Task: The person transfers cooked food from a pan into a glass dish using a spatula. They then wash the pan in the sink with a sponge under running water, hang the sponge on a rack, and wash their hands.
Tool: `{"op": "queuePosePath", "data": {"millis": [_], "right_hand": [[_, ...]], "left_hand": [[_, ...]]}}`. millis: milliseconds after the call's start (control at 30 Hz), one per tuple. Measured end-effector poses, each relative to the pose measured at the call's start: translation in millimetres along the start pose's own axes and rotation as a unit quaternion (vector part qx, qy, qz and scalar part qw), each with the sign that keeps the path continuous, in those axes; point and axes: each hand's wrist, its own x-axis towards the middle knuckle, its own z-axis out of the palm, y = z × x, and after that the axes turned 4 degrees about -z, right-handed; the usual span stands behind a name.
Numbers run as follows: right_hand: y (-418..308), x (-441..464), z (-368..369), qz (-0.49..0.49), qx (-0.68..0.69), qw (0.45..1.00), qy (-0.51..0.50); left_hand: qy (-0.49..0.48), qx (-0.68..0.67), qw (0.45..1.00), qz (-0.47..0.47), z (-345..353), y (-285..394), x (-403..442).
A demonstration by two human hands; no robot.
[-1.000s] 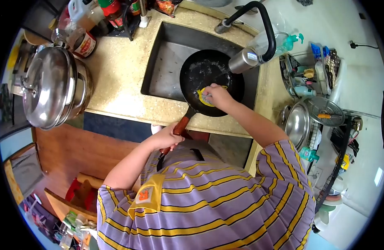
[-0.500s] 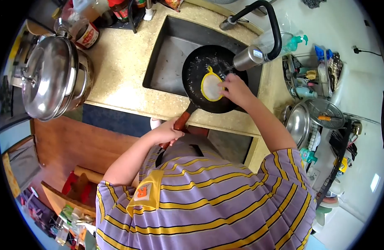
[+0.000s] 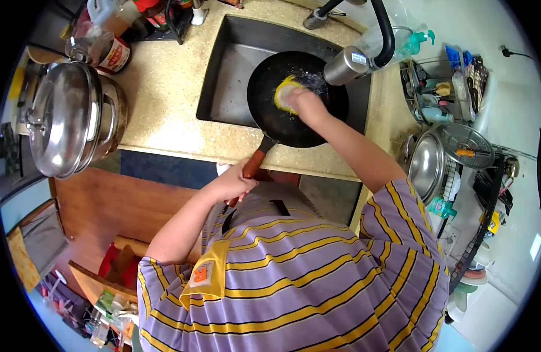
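A black frying pan (image 3: 267, 120) rests over the right part of the dark sink (image 3: 226, 88), its wooden handle (image 3: 254, 163) pointing back at me over the counter edge. Around that handle my left hand (image 3: 232, 183) is closed. Inside the pan, my right hand (image 3: 308, 108) grips a white scrubbing pad with a yellow rim (image 3: 280, 97), pressed to the pan's surface; the hand is slightly blurred and covers part of the pad. Water runs into the pan from the faucet head (image 3: 344, 66) just above its right side.
A large lidded steel pot (image 3: 65, 120) stands on the counter (image 3: 159, 100) at left, with jars (image 3: 115, 56) behind it. On the right are a green pump bottle (image 3: 417, 42), a wire basket of utensils (image 3: 435, 94) and a steel lid (image 3: 428, 164).
My right hand has moved the pad up and to the left within the pan, now with more fingers over it. My left hand keeps its grip on the handle. The view shifts slightly.
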Motion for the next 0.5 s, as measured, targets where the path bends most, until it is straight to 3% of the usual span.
{"op": "queuePosePath", "data": {"millis": [67,100,167,200,300,333,367,500], "right_hand": [[6,-6,4,-0.181,-0.049,0.982,-0.016],[5,-3,-6,-0.086,-0.017,0.992,-0.091],[31,6,-6,-0.063,-0.099,0.993,-0.005],[38,14,-4,0.031,-0.06,0.998,0.019],[37,-1,12,-0.05,-0.117,0.992,0.021],[-5,-4,-2,0.073,0.08,0.992,-0.058],[-10,-12,1,0.024,0.065,0.994,-0.089],[-16,6,-37,0.212,0.299,0.926,-0.087]], "left_hand": [[0.0,0.01,1.0,-0.012,-4,6,-2],[0.007,0.004,1.0,-0.011,-4,7,-3],[0.008,0.035,0.999,-0.014,-5,8,-3],[0.01,0.029,0.999,-0.012,-4,10,-3],[0.015,0.016,1.0,-0.01,-2,12,-5],[0.016,0.014,1.0,-0.009,-2,12,-5],[0.015,0.012,1.0,-0.009,-1,12,-5],[0.011,0.033,0.999,0.003,-1,2,0]]}}
